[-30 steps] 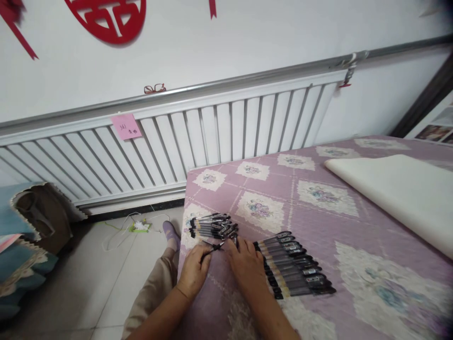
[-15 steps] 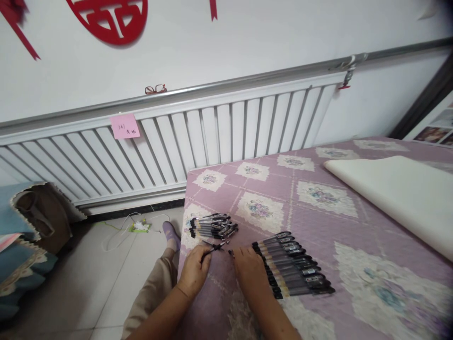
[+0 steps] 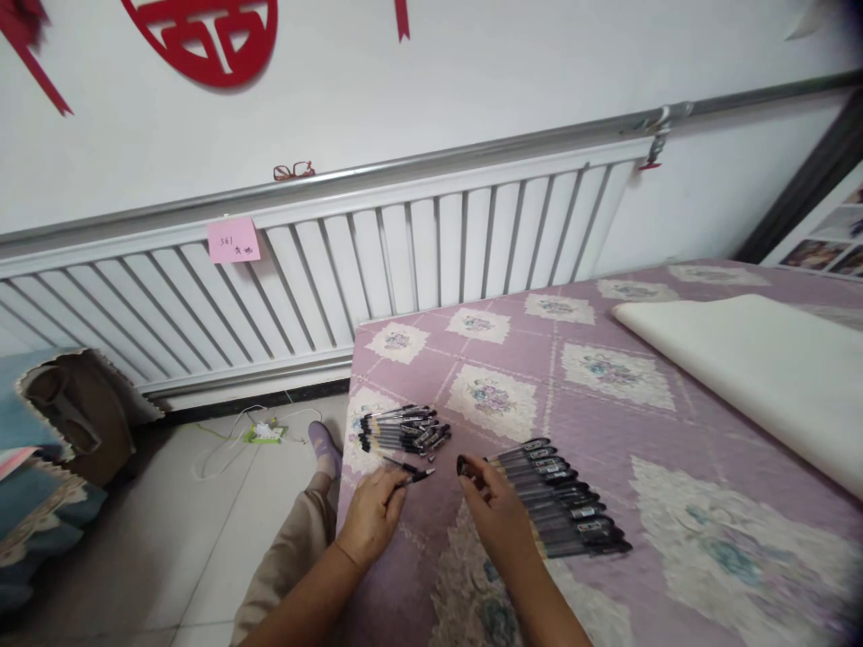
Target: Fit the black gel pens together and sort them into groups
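2 bare hands meet just left of the long row of pens (image 3: 563, 503), which are laid side by side on the purple bed cover (image 3: 607, 413). The left hand (image 3: 375, 519) is closed around 1 pen (image 3: 413, 474), pinched low so that its dark end points toward the row. The right hand (image 3: 497, 517), beside the row's left ends, pinches a small black cap (image 3: 464, 465) between thumb and fingertips, a short gap from the pen's end. A smaller heap of pens (image 3: 404, 429) lies beyond the left hand, left of the row and apart from it. By the look of it, pen and cap are best held in 1 straight line, gripped close to the meeting ends, and pressed squarely so nothing skews.
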The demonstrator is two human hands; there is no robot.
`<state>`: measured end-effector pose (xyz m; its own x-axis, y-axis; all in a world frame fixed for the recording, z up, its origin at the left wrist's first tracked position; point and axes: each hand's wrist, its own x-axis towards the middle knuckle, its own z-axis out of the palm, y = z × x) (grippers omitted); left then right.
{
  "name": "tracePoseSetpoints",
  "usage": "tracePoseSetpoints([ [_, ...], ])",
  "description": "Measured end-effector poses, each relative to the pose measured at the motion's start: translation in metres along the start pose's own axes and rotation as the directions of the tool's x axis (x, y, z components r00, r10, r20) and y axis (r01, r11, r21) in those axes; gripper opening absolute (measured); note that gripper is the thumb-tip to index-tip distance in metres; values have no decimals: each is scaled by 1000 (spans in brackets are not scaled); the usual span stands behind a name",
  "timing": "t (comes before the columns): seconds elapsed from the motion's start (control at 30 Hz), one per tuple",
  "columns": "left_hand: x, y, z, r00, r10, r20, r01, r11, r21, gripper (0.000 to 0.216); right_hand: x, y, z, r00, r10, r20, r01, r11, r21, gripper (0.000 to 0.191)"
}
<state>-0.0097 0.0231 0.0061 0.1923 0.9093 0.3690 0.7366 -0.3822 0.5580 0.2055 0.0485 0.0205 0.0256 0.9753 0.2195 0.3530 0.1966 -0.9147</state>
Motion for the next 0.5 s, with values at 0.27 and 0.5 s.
tracePoseSetpoints([
  [0.27, 0, 4, -2, 997, 8, 71, -12, 998, 63, 25, 1, 2, 2, 969, 244, 25, -234, 888, 395, 56],
  [0.5, 0, 6, -3, 997, 13, 71, -19, 996, 86, 23, -1, -3, 6, 977, 192, 95, -214, 916, 340, 40],
])
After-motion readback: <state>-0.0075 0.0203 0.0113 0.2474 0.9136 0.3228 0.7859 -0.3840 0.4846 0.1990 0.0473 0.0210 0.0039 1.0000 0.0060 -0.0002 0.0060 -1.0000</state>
